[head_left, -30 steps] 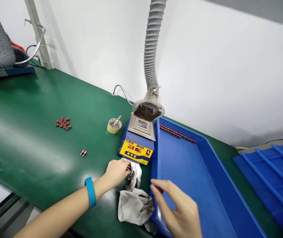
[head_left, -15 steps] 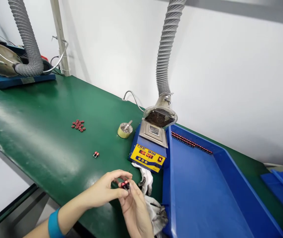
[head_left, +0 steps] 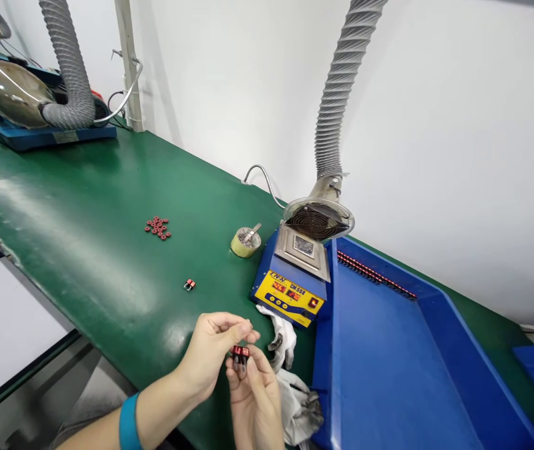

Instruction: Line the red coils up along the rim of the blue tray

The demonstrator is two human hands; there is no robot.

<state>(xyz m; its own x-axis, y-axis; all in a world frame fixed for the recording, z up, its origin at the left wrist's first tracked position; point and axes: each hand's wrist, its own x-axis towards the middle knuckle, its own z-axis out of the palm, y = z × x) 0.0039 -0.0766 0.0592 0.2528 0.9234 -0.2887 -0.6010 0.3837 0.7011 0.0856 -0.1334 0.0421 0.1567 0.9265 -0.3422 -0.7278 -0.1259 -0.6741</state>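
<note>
Holding a small red-and-black component (head_left: 240, 356) in a narrow pinch between thumb and fingertips, the right hand (head_left: 255, 400) keeps the part just above the green bench mat (head_left: 74, 187). The left hand (head_left: 210, 353), wearing a blue wristband (head_left: 129, 422), is curled narrow, with its fingertips bunched just beside the component; contact between them cannot be confirmed.

Reference: 12 o'clock points away from the wearer, measured from the hands.

- 12 o'clock: a round tin (head_left: 238, 248) containing grey scrap (head_left: 245, 239) and a metal spatula (head_left: 253, 231).
- 1 o'clock: a heating station (head_left: 289, 297) with a yellow panel and red digital readouts, beneath the ribbed fume hose (head_left: 336, 106).
- 3 o'clock: a white glove (head_left: 285, 340) and a large blue tray (head_left: 463, 369). A row of red-and-black components (head_left: 374, 275) lines the tray's far side; whether they sit inside or on the wall cannot be determined.
- 4 o'clock: a grey rag (head_left: 299, 406), against the tray.
- 11 o'clock: a similar single part (head_left: 189, 285) and a cluster of red ring cores (head_left: 157, 228), both on the mat.
</note>
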